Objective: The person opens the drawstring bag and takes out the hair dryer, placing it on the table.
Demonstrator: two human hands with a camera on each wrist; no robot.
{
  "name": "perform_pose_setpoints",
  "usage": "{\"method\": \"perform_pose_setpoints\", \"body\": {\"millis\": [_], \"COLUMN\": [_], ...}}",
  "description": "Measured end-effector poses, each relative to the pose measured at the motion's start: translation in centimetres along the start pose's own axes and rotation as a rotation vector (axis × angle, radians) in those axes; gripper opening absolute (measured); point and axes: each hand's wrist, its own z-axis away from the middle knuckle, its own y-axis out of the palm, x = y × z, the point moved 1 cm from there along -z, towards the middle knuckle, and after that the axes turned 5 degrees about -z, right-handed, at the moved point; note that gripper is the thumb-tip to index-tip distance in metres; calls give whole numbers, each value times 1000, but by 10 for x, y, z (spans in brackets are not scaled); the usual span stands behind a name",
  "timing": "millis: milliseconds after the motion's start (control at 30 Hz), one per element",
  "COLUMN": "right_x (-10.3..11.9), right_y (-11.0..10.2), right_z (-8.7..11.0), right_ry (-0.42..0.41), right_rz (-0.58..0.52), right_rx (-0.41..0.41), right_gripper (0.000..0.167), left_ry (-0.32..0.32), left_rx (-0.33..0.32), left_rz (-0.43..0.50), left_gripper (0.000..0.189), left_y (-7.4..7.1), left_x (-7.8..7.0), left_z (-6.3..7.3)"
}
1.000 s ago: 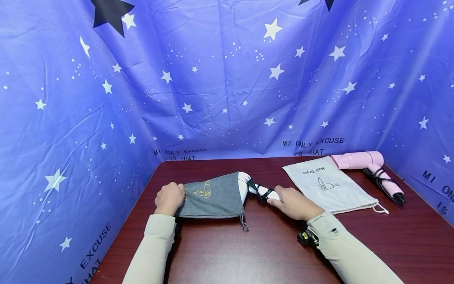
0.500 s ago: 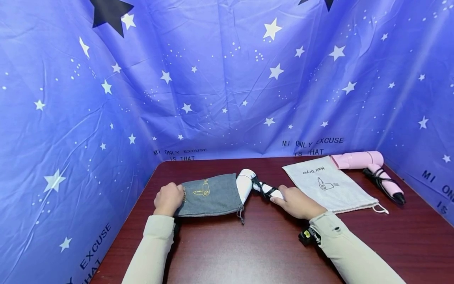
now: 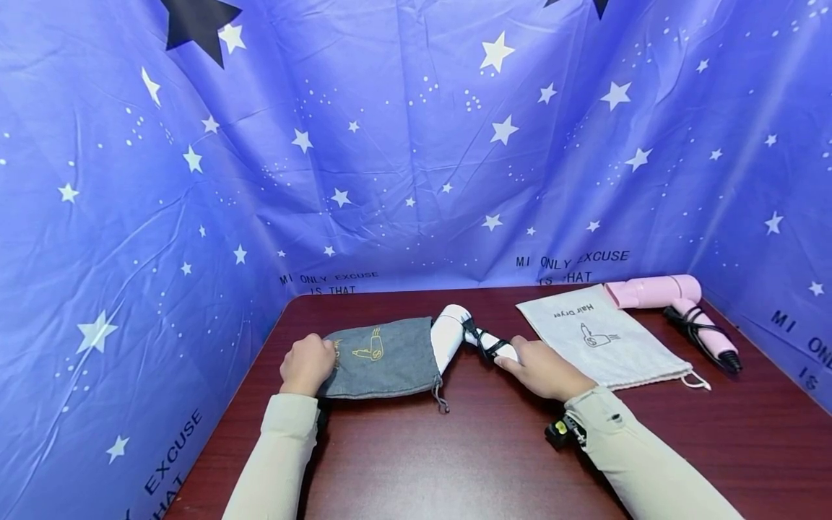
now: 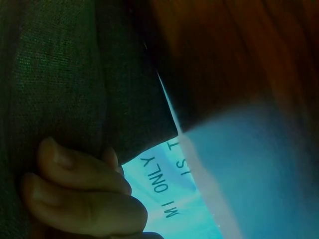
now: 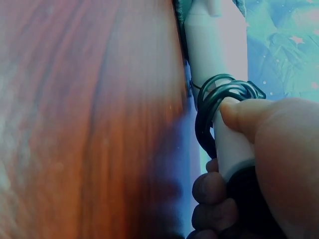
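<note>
A grey drawstring bag [image 3: 396, 361] with a yellow hair dryer print lies sideways in the middle of the head view. My left hand [image 3: 308, 363] grips its closed end; in the left wrist view the fingers [image 4: 84, 209] curl against the grey cloth [image 4: 55, 74]. A white hair dryer [image 3: 448, 339] sticks out of the bag's mouth on the right, its nozzle end hidden inside. My right hand [image 3: 542, 368] holds the handle, and in the right wrist view the thumb presses beside the black cord [image 5: 219, 99] coiled round the handle [image 5: 232, 147].
To the right lies a flat white drawstring bag [image 3: 601, 343] printed "Hair Dryer". Beyond it rests a pink hair dryer [image 3: 659, 292] with its cord wrapped round the handle. A blue star-patterned curtain [image 3: 403, 144] surrounds the dark red table [image 3: 429, 462].
My right hand has moved slightly right with the white hair dryer, so more of its white body shows outside the grey bag. My left hand keeps its grip on the bag's end.
</note>
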Motion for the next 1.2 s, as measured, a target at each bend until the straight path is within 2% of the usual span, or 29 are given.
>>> {"method": "perform_pose_setpoints", "body": {"millis": [267, 733, 1200], "right_x": [0, -6, -8], "right_y": [-1, 1, 2], "right_z": [0, -1, -1], "right_ry": [57, 114, 199], "right_rz": [-12, 4, -17], "right_rx": [-43, -101, -121], "right_gripper": [34, 37, 40], "left_ry": [-2, -3, -6], "left_rx": [5, 56, 166], "left_rz": [2, -9, -54], "left_gripper": [37, 44, 56], "left_y": [0, -1, 1], "left_x": [1, 0, 0], "left_z": [1, 2, 3]}}
